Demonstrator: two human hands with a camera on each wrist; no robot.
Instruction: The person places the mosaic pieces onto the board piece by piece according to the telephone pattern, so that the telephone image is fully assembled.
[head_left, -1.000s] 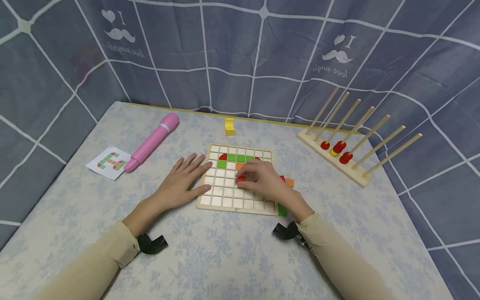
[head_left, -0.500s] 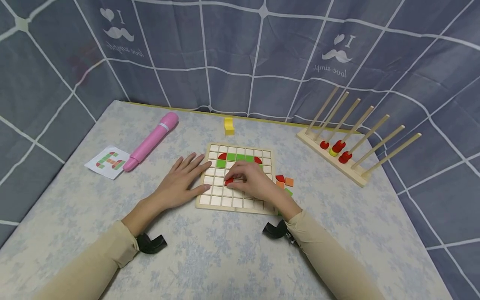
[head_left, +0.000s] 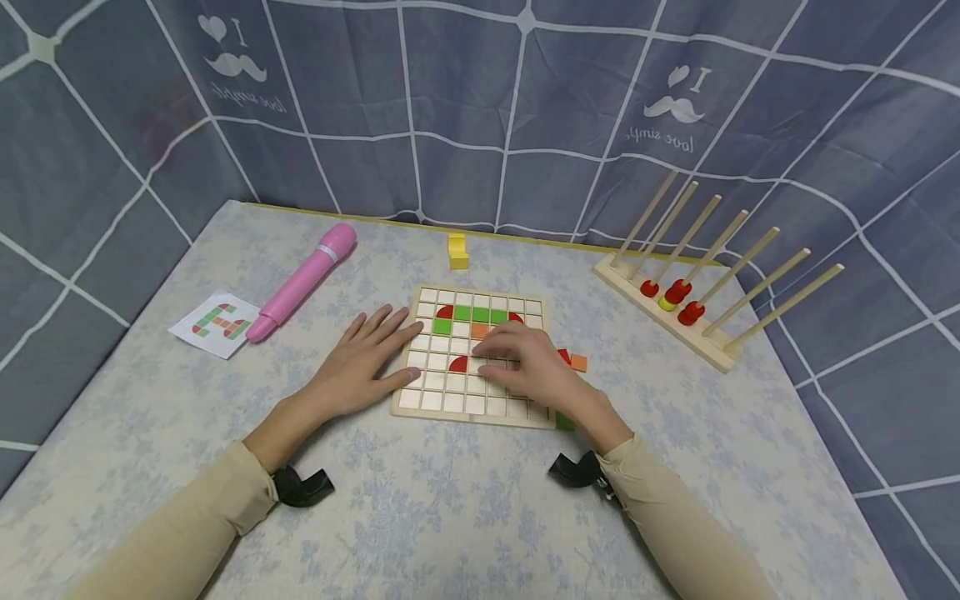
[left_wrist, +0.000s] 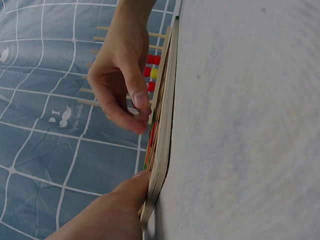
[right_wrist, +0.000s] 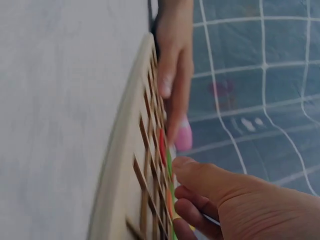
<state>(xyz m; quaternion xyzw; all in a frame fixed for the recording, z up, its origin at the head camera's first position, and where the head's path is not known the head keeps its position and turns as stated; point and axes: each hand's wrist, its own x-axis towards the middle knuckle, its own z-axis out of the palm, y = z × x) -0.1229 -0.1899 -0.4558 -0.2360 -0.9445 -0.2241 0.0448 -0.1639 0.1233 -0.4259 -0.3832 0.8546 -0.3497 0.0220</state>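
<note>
A wooden grid board point(head_left: 431, 402) lies on the table in the head view. My left hand point(head_left: 360, 367) rests with fingers spread, fingertips and thumb at the board's left edge. Over the board hovers my right hand point(head_left: 528, 367), thumb and fingers apart with nothing between them. Just left of its fingertips a red quarter-round tile point(head_left: 458, 364) sits in a cell. Farther up lie a row of green square tiles point(head_left: 481, 315), a red quarter-round tile at each end, another green tile point(head_left: 442, 327) and an orange tile point(head_left: 480, 331). The right hand hides some cells.
Loose tiles, including an orange square point(head_left: 579, 362) and a green one point(head_left: 565, 421), lie right of the board. A pattern card point(head_left: 222, 325) and pink tube point(head_left: 300, 287) are left, yellow blocks point(head_left: 458, 252) behind, and a pegged bead rack point(head_left: 667, 321) back right.
My right hand carried the red quarter-round tile leftward, let go of it in a cell, and has moved back to the right. The left hand has stayed in place.
</note>
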